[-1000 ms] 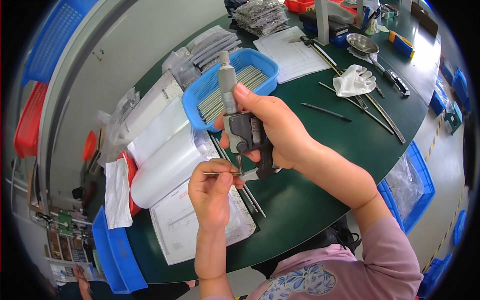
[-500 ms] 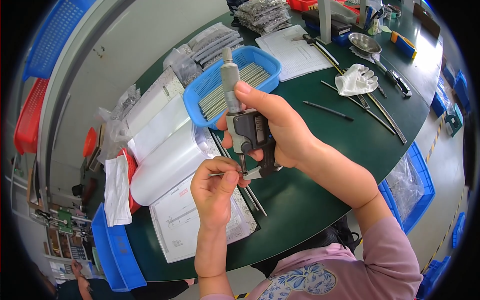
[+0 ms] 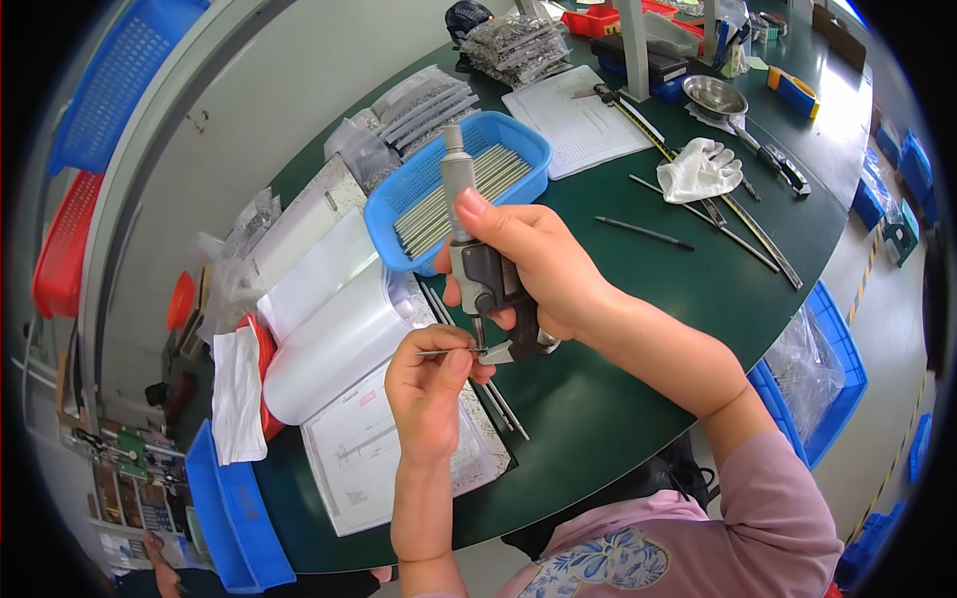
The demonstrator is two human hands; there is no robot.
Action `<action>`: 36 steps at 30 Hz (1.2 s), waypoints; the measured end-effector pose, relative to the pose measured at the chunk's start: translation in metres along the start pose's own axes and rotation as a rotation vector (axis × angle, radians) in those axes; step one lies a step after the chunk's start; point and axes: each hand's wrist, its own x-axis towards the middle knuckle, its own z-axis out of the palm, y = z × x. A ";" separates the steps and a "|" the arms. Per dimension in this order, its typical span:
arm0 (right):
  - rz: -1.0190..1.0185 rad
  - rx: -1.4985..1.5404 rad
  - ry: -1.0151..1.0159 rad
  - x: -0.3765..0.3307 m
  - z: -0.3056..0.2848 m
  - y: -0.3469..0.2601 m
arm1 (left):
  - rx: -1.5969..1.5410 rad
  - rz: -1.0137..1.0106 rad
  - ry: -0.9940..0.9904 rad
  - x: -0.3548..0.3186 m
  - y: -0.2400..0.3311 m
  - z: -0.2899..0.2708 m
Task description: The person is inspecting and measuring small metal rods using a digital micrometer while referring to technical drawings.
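Note:
My right hand (image 3: 543, 261) is closed around a digital micrometer (image 3: 482, 271), its thumb on the grey upright barrel. The micrometer's display is turned out of sight. Pinched between the fingertips of my left hand (image 3: 427, 394) is a thin metal rod (image 3: 431, 353), lying roughly level. Its right end reaches the micrometer's measuring faces; whether they touch it I cannot tell. Just behind my hands stands a blue plastic basket (image 3: 387, 231) holding many slim metal rods (image 3: 467, 204). A few more rods (image 3: 500, 407) lie on the table beside my left hand.
Left of my hands lie a technical drawing (image 3: 359, 473) and a folder with clear sleeves (image 3: 329, 359). On the right are a white glove (image 3: 701, 171), a dark pen-like rod (image 3: 645, 233), a steel ruler (image 3: 763, 239) and a caliper (image 3: 783, 167). Bagged parts (image 3: 513, 50) sit at the back.
The micrometer has turned slightly in my right hand, so its display no longer shows. My left hand keeps its pinch on the rod. The whole view has shifted a little.

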 end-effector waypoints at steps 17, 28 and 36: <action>0.136 -0.819 0.364 -0.002 -0.098 0.004 | -0.020 0.246 0.173 0.001 0.033 -0.019; 0.055 -1.628 0.449 -0.005 -0.146 0.041 | 0.626 -0.007 0.117 0.023 -0.026 -0.022; -0.682 -1.588 0.225 0.002 -0.120 0.074 | 0.892 -0.111 -0.173 0.023 -0.062 -0.030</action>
